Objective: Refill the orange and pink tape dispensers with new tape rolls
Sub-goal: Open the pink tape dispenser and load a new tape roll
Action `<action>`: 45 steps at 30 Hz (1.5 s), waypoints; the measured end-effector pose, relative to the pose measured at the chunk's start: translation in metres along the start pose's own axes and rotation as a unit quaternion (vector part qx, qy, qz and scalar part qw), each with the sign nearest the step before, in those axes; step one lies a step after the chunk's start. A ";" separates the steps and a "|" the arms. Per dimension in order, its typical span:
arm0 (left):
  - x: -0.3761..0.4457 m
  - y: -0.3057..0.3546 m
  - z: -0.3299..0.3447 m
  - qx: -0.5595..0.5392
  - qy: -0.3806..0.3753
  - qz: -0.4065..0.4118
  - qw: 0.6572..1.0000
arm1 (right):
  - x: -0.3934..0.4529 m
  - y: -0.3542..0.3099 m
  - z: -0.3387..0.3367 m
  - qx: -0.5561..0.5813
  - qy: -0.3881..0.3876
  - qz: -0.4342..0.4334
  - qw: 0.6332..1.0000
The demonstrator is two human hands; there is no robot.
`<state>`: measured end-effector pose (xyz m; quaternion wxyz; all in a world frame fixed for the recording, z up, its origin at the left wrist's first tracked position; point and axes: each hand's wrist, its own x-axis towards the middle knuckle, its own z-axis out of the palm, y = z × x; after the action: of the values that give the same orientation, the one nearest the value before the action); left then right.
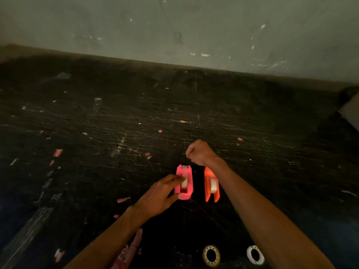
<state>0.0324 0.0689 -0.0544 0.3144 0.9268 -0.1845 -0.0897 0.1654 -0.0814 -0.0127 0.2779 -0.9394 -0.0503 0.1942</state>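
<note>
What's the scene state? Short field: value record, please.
surface: dark scratched tabletop, paper scraps scattered
pink dispenser: upright, roll seated in it
orange dispenser: right of the pink one, roll seated in it
left hand: on the pink dispenser, fingers at its roll
right hand: closed, raised beyond the dispensers; whether it pinches tape can't be told
spare rings: yellowish ring and white ring at the near edge, both lying flat
backdrop: grey wall
</note>
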 end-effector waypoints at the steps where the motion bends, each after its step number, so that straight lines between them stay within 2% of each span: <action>1: -0.001 0.001 0.000 -0.002 0.003 0.000 1.000 | -0.009 0.003 -0.008 0.020 0.021 -0.018 0.999; 4: -0.005 0.004 0.001 0.009 0.031 -0.011 0.999 | -0.044 0.017 -0.027 0.088 0.067 -0.048 0.993; 6: -0.010 0.009 0.004 0.048 0.077 -0.008 0.996 | -0.075 0.035 -0.034 0.118 0.089 -0.051 0.988; 9: -0.017 0.028 0.012 0.053 0.125 0.055 0.989 | -0.131 0.065 -0.033 0.113 0.113 -0.032 0.987; 11: -0.024 0.045 0.024 0.020 0.078 0.102 0.992 | -0.170 0.088 -0.025 0.071 0.119 -0.014 0.990; 13: -0.032 0.062 0.040 0.007 -0.001 0.142 0.990 | -0.199 0.114 -0.011 0.028 0.106 0.024 0.994; 16: -0.041 0.082 0.064 0.049 -0.103 0.181 0.977 | -0.238 0.147 0.013 -0.038 0.048 0.105 0.993; 18: -0.044 0.090 0.074 0.089 -0.147 0.182 0.968 | -0.256 0.154 0.025 -0.067 0.033 0.128 0.989; 20: -0.047 0.094 0.079 0.119 -0.157 0.184 0.963 | -0.267 0.152 0.035 -0.073 0.048 0.128 0.988; 23: -0.053 0.087 0.075 0.120 -0.141 0.155 0.970 | -0.269 0.142 0.046 -0.080 0.084 0.095 0.989; 26: -0.061 0.066 0.056 0.109 -0.113 0.109 0.982 | -0.255 0.119 0.057 -0.067 0.085 0.045 0.993; 30: -0.078 0.020 0.012 0.128 -0.038 0.017 0.991 | -0.221 0.065 0.076 -0.066 0.057 -0.072 0.994; 34: -0.090 -0.021 -0.034 0.160 0.011 -0.064 0.985 | -0.180 0.007 0.094 -0.136 0.075 -0.182 0.971; 39: -0.082 -0.045 -0.060 0.181 0.024 -0.127 0.975 | -0.131 -0.043 0.102 -0.235 0.063 -0.202 0.949; 45: -0.076 -0.055 -0.061 0.147 0.023 -0.150 0.977 | -0.110 -0.058 0.108 -0.289 0.039 -0.175 0.940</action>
<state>-0.0040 0.1729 -0.0366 0.1621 0.9818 -0.0469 -0.0869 0.0224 -0.0008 -0.0272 0.0253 -0.9624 -0.2574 0.0831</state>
